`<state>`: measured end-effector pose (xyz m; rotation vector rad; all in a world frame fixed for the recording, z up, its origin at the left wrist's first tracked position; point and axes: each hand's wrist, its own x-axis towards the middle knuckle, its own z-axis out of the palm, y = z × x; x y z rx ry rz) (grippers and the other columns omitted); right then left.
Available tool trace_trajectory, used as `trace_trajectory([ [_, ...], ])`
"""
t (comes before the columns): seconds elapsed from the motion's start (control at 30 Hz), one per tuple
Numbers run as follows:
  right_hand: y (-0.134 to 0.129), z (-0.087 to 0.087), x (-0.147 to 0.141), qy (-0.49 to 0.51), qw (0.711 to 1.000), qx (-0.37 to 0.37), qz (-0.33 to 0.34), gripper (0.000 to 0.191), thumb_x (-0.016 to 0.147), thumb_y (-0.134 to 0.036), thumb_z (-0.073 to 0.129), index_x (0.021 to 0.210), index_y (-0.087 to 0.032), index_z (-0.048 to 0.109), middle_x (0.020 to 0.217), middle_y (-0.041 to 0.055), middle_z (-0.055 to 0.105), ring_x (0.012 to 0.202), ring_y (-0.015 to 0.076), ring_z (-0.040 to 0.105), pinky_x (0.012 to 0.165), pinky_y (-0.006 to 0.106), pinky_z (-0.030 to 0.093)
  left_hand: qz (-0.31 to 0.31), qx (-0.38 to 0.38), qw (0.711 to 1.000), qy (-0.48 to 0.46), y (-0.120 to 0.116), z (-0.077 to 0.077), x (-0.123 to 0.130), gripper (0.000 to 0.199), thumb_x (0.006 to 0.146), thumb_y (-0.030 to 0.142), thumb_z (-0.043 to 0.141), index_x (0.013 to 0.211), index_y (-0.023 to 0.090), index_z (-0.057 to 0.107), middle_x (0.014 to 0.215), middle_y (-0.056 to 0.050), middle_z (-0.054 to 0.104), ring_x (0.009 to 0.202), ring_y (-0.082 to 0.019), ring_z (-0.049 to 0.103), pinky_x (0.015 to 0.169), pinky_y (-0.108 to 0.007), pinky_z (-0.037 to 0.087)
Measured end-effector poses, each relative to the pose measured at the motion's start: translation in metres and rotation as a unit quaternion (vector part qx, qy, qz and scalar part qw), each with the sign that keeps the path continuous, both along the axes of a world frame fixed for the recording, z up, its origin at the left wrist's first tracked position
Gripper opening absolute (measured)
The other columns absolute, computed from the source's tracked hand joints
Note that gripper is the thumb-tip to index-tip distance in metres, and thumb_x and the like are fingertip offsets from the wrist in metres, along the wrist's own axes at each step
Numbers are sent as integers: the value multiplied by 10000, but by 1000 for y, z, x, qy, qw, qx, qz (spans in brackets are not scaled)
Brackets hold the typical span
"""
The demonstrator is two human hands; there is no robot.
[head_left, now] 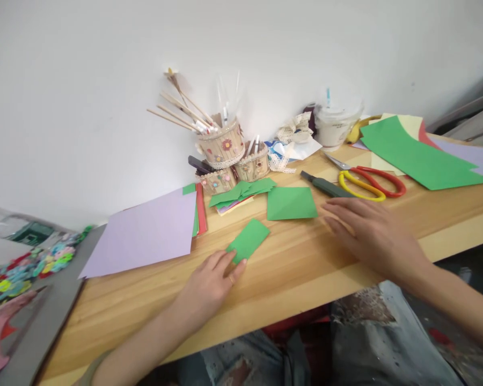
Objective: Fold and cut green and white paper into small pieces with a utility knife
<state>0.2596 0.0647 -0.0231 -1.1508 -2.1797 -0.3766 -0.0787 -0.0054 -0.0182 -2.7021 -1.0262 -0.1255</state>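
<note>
My left hand point(209, 284) pinches the near end of a small green paper rectangle point(249, 238) between thumb and fingers, low over the wooden table point(145, 300). A larger green paper piece point(292, 203) lies just beyond it. My right hand point(370, 236) is open, fingers stretched out and holding nothing, to the right of that larger piece. Close past its fingers are a dark-handled cutter point(326, 186) and scissors point(372, 182) with one yellow and one red handle loop. Several green paper scraps point(243, 192) lie in a pile behind.
Decorated wooden holders point(223, 145) with sticks and pens stand by the wall. Purple sheets point(148, 233) lie left, a big green sheet point(418, 153) right. A lidded cup point(336, 126) stands at the back. A pink glue gun point(0, 332) rests on the grey surface at left.
</note>
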Motion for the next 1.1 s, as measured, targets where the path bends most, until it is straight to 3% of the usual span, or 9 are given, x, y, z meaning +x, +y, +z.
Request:
trace_trajectory([
  [0.1, 18, 5, 5, 7, 1000, -19, -3, 311, 945, -311, 442, 997, -134, 691, 1037, 123, 700, 895, 262, 652, 751, 401, 510, 17, -50, 998, -26, 14, 8, 11, 352, 990, 141, 328, 1195, 184, 610, 943, -93, 643, 833, -212, 615, 691, -324, 534],
  [0.23, 26, 3, 3, 11, 999, -35, 2, 302, 943, -304, 441, 955, -154, 703, 1003, 89, 712, 854, 238, 669, 665, 360, 519, 0, -96, 995, -35, 43, 17, 20, 342, 976, 146, 348, 1099, 176, 665, 920, -48, 638, 770, -156, 610, 670, -255, 514],
  [0.37, 26, -2, 10, 14, 998, -54, 3, 331, 954, -315, 405, 948, -180, 707, 1010, 73, 709, 839, 222, 673, 665, 356, 528, -4, -121, 992, -44, 58, 13, 23, 340, 1001, 232, 354, 1077, 183, 681, 912, -47, 620, 717, -138, 594, 643, -247, 506],
  [0.5, 19, 2, 13, 19, 998, -51, 11, 324, 951, -308, 405, 955, -182, 703, 993, 96, 706, 838, 233, 667, 684, 380, 529, 19, -123, 988, -88, 59, 3, 21, 311, 998, 234, 380, 1171, 182, 633, 964, -50, 624, 831, -151, 617, 725, -264, 532],
  [0.63, 8, 8, -18, -14, 992, -75, 96, 308, 957, -253, 395, 982, -180, 693, 975, 86, 696, 864, 194, 644, 706, 327, 519, 72, -112, 987, -89, 63, 0, 18, 356, 953, 277, 516, 1268, 119, 563, 1199, -127, 591, 1081, -234, 575, 895, -373, 516],
  [0.73, 7, 9, -54, -55, 977, -113, 174, 267, 946, -254, 436, 1008, -182, 685, 931, 70, 669, 836, 167, 616, 721, 296, 504, 84, -125, 986, -64, 72, 2, 16, 500, 910, 366, 590, 1334, 114, 508, 1395, -159, 487, 1305, -304, 408, 1056, -484, 383],
  [0.83, 14, 7, -81, -81, 966, -136, 206, 271, 915, -326, 516, 1072, -158, 660, 969, 90, 631, 889, 199, 580, 780, 343, 487, 86, -173, 981, -29, 78, 5, 15, 606, 941, 425, 519, 1461, 179, 326, 1508, -109, 369, 1437, -292, 195, 1130, -556, 217],
  [0.93, 19, 5, -89, -99, 960, -146, 216, 312, 905, -360, 530, 1085, -133, 648, 987, 112, 603, 908, 232, 544, 813, 399, 456, 80, -217, 973, -1, 80, 7, 15, 578, 982, 435, 415, 1491, 232, 231, 1543, -62, 296, 1462, -256, 99, 1138, -581, 139],
  [1.1, 6, 7, -86, -127, 948, -151, 250, 329, 926, -398, 482, 1096, -161, 632, 955, 95, 581, 892, 233, 499, 786, 388, 410, 87, -222, 971, 17, 82, 13, 16, 603, 948, 473, 467, 1473, 242, 283, 1548, -48, 277, 1460, -304, 58, 1112, -652, 67],
])
